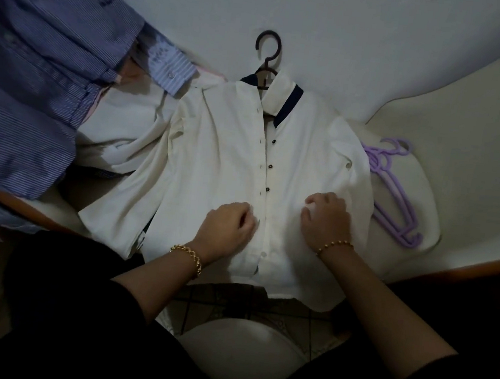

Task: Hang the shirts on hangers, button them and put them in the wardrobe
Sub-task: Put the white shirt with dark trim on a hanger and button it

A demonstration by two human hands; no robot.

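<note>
A cream shirt (pixel 221 155) with a navy-lined collar lies flat on the bed, front up, on a dark hanger (pixel 269 51) whose hook sticks out above the collar. Its upper front stands unbuttoned, with dark buttons down the right edge of the placket. My left hand (pixel 229 221) pinches the left front edge low on the placket. My right hand (pixel 326 216) grips the cloth of the right front panel beside it. A blue striped shirt (pixel 34 71) hangs or lies at the left.
Purple hangers (pixel 397 193) lie stacked on the bed to the right of the shirt. More pale garments (pixel 121 131) are piled left of the cream shirt. The wooden bed frame (pixel 483 265) runs along the near edge. Tiled floor shows below.
</note>
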